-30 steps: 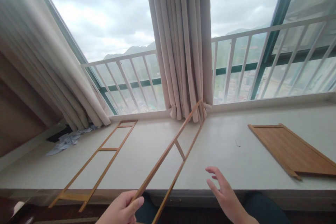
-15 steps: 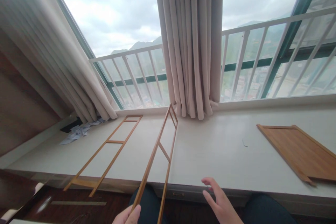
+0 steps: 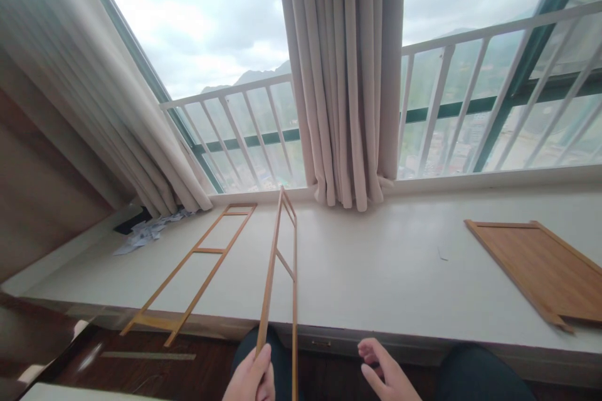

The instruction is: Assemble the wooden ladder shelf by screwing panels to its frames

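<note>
My left hand (image 3: 250,379) grips the near end of a thin, ladder-like wooden frame (image 3: 280,263) at the bottom centre. The frame reaches away over the pale window ledge (image 3: 376,269), its far end near the middle curtain. My right hand (image 3: 383,376) hovers just right of the frame's near end, fingers apart, holding nothing. A second matching wooden frame (image 3: 202,266) lies flat on the ledge to the left, its near end overhanging the ledge's front edge.
A flat wooden panel (image 3: 540,269) lies on the ledge at the right. Beige curtains (image 3: 348,75) hang at the centre and at the left. Crumpled papers (image 3: 145,233) sit in the far left corner. A white railing (image 3: 244,131) runs behind the window glass.
The held frame has swung to the left, its far end moving away from the middle curtain's foot. My right hand has drawn back and lower. The view has shifted slightly.
</note>
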`<state>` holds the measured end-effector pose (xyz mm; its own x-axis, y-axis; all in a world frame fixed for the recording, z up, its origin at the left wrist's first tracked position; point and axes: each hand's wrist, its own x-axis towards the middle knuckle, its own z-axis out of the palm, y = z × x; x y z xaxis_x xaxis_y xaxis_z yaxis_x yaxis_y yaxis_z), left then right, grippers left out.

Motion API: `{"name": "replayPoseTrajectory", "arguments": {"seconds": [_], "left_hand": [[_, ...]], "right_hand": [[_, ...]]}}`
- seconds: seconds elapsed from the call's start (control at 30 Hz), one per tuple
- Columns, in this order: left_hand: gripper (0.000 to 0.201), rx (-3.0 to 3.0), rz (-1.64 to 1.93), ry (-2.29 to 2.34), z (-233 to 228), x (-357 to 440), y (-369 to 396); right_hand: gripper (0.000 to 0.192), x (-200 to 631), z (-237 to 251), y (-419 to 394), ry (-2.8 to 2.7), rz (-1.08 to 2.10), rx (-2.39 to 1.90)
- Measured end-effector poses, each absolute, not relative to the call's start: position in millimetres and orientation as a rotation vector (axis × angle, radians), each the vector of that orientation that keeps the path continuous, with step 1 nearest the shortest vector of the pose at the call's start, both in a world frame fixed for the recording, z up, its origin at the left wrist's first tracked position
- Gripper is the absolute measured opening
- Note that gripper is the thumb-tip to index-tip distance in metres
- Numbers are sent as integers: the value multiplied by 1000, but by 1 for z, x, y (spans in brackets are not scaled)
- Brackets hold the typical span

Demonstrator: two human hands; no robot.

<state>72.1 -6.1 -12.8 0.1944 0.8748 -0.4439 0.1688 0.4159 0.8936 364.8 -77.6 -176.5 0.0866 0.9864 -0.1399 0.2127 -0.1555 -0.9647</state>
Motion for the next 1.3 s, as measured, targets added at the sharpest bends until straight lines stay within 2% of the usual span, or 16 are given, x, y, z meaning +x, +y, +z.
{"name": "replayPoseTrajectory", "arguments": {"seconds": [0.17,0.4,0.7,0.9,1.0,1.17,1.3], "left_hand": [[76,996,812,1229,-24,120,11],[66,968,893,1196,-3,184,35],[56,965,946,1137,-3,234,78],[62,964,882,1068,-7,258,89],[62,961,872,1046,-8,265,90],[61,972,851,1017,-8,264,92],[59,967,829,1021,-8,260,96]], "right_hand": [[36,368,-186,-82,-1261,1186,-1486],[42,391,-183,-98,-1140,1107,-1610],[46,470,-194,-123,-871,865,-1730],[48,520,-194,-142,-780,667,-1863],[51,546,-198,-148,-781,501,-1977],[48,576,-222,-155,-864,-72,-2207],[47,578,-234,-150,-863,-365,-2341]]}}
